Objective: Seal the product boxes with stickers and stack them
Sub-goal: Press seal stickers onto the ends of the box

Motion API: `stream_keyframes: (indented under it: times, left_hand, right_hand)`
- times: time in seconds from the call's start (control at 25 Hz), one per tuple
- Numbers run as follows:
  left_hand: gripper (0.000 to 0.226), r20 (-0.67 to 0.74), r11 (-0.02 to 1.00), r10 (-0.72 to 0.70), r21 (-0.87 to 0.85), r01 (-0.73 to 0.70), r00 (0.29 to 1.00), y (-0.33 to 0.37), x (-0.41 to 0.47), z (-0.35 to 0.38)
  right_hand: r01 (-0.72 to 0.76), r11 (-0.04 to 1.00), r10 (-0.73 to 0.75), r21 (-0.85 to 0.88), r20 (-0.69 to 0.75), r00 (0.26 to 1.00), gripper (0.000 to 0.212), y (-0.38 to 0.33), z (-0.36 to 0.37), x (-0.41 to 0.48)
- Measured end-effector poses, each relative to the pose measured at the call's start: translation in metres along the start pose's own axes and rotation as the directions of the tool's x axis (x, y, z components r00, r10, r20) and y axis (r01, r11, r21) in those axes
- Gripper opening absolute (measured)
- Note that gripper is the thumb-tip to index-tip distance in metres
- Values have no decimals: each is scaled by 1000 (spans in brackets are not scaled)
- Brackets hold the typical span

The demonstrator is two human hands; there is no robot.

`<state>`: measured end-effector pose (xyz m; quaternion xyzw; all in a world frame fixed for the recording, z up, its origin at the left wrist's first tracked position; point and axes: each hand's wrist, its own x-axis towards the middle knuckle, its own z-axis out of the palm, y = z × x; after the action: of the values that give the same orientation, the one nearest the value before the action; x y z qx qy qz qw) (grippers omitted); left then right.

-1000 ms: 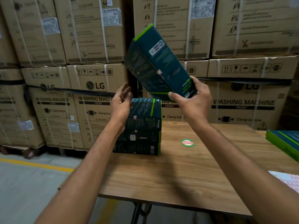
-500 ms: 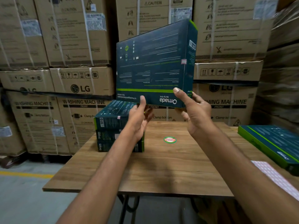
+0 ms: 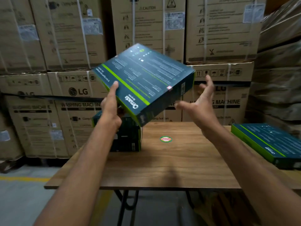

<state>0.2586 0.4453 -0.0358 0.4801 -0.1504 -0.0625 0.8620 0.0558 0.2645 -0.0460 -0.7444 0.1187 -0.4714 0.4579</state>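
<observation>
A dark teal product box with green edges (image 3: 146, 82) is tilted in the air above the table. My left hand (image 3: 111, 110) grips its lower left corner, thumb on the top face. A small pink sticker (image 3: 169, 87) sits on the box's right edge. My right hand (image 3: 201, 108) is off the box, just to its right, fingers spread. Behind my left hand a stack of like boxes (image 3: 127, 137) stands on the table's far left. Another such box (image 3: 268, 142) lies flat at the right edge.
The wooden table (image 3: 171, 168) has a round red-and-green sticker (image 3: 165, 139) at its middle. Tall stacks of washing-machine cartons (image 3: 78, 95) wall off the back. Grey floor with a yellow line (image 3: 24, 178) lies to the left.
The box has tipped from upright to a slant. My right hand has let go of it and opened to the right. My left hand now holds it alone.
</observation>
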Motion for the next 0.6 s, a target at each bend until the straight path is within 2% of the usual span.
stream_keyframes:
  times: [0.04, 0.08, 0.12, 0.2, 0.24, 0.32, 0.36, 0.4, 0.52, 0.6]
  left_hand:
    - [64, 20, 999, -27, 25, 27, 999, 12, 4, -11]
    - [60, 47, 997, -52, 51, 50, 998, 22, 7, -22]
    - [56, 71, 994, -78, 89, 71, 994, 32, 8, -32]
    - [44, 98, 978, -155, 154, 139, 983, 45, 9, -49]
    - [42, 107, 971, -187, 169, 168, 977, 49, 9, -57]
    - [46, 107, 961, -205, 208, 180, 973, 58, 15, -75]
    - [53, 119, 961, -199, 218, 170, 973, 64, 20, -86]
    - [62, 158, 966, -196, 200, 163, 968, 72, 25, -96]
    - [98, 281, 989, -96, 138, 59, 955, 88, 39, -119]
    - [106, 280, 983, 34, 162, -82, 960, 81, 47, -129]
  right_hand:
    - [164, 960, -165, -225, 14, 986, 127, 3, -1, 0]
    - [306, 856, -296, -416, 90, 951, 128, 6, 1, 0]
    - [409, 738, -379, -537, 172, 909, 126, 10, 7, 1]
    - [508, 568, -511, -647, 206, 835, 112, 13, 21, 5]
    - [547, 506, -588, -667, 198, 784, 100, 11, 29, 9]
    - [664, 395, -690, -635, 273, 670, 82, 4, 44, 16]
    - [709, 369, -706, -600, 315, 634, 78, 1, 53, 19]
    - [725, 381, -704, -574, 329, 630, 77, -1, 62, 21]
    - [651, 513, -633, -559, 265, 727, 81, 3, 97, 28]
    - [602, 557, -586, -572, 242, 773, 82, 8, 122, 36]
